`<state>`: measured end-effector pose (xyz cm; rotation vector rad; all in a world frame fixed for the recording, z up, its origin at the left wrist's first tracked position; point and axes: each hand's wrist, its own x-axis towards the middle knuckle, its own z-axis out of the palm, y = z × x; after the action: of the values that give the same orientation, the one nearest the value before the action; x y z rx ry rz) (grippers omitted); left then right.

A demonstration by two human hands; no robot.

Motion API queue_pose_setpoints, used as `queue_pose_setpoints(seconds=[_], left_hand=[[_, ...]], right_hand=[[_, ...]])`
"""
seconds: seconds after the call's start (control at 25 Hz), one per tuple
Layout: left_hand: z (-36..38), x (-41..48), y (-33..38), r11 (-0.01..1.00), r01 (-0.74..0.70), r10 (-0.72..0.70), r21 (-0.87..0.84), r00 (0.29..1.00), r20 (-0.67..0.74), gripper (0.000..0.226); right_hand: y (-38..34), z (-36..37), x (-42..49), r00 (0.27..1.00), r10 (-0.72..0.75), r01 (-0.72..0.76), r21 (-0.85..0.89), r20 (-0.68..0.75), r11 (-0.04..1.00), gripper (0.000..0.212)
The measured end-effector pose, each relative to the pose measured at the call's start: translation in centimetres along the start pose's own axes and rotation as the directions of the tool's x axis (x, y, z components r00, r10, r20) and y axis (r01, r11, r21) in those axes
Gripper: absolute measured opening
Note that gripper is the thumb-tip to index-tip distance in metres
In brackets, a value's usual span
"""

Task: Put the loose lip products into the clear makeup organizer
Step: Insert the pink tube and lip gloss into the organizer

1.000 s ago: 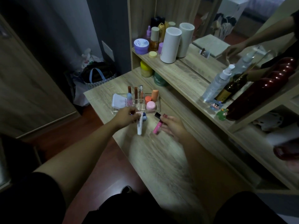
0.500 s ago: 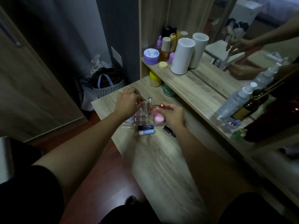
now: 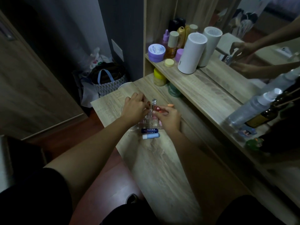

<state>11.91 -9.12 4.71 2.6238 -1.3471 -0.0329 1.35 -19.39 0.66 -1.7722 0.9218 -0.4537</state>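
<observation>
Letters spelling NIVEA are showing on a blue lip balm [image 3: 149,130] lying on the surface [image 3: 162,159] beside the clear organizer [image 3: 146,122]. Right hand [image 3: 168,116] fingers are pinching a red lipstick [image 3: 157,108] over it; I cannot tell how the left hand [image 3: 134,109] fingers are set.

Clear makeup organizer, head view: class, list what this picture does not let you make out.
- Clear makeup organizer: its compartments, hidden by the left hand and right hand.
- Red-capped tube: body hidden by the right hand's fingers.
- NIVEA lip balm: small print, too dim.
- Light blue stick: label unreadable.
</observation>
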Motion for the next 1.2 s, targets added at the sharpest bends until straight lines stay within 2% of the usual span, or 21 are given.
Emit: queue_pose_setpoints(seconds=[0.24, 0.68, 0.8, 0.88, 0.96, 1.08, 1.2], left_hand=[[0.4, 0.2, -0.8, 0.999, 0.001, 0.000, -0.037, 1.000, 0.025, 0.024], [0.1, 0.2, -0.9, 0.999, -0.025, 0.027, -0.032, 0.999, 0.046, 0.033], [-0.3, -1.2, -0.8, 0.982, -0.034, 0.018, -0.187, 0.996, -0.089, 0.030], [0.2, -3.5, -0.8, 0.944, -0.106, 0.056, -0.313, 0.984, -0.167, 0.023], [1.6, -6.3, -1.0, 0.922, -0.184, 0.158, -0.341, 0.982, -0.102, 0.021], [3.9, -8.3, -1.5, 0.933, -0.198, 0.241, -0.301, 0.964, 0.114, 0.037], [5.5, -8.1, -1.6, 0.951, -0.184, 0.240, -0.248, 0.946, 0.218, 0.053]], right_hand=[[0.9, 0.4, -0.2, 0.999, -0.006, 0.011, -0.095, 0.050, 0.995, 0.032], [0.7, 0.5, 0.0, 0.995, -0.009, 0.022, -0.128, 0.103, 0.991, 0.034], [1.1, 0.0, -0.9, 0.997, -0.011, 0.024, -0.158, 0.079, 0.987, 0.031], [1.9, -0.5, -2.3, 0.998, -0.020, 0.034, -0.216, 0.066, 0.976, 0.025], [3.2, -1.0, -3.9, 0.992, -0.077, 0.101, -0.275, 0.097, 0.956, 0.019], [5.1, -1.4, -5.7, 0.948, -0.224, 0.302, -0.423, 0.225, 0.854, 0.022], [5.9, -1.1, -5.7, 0.897, -0.192, 0.397, -0.533, 0.398, 0.747, 0.033]])
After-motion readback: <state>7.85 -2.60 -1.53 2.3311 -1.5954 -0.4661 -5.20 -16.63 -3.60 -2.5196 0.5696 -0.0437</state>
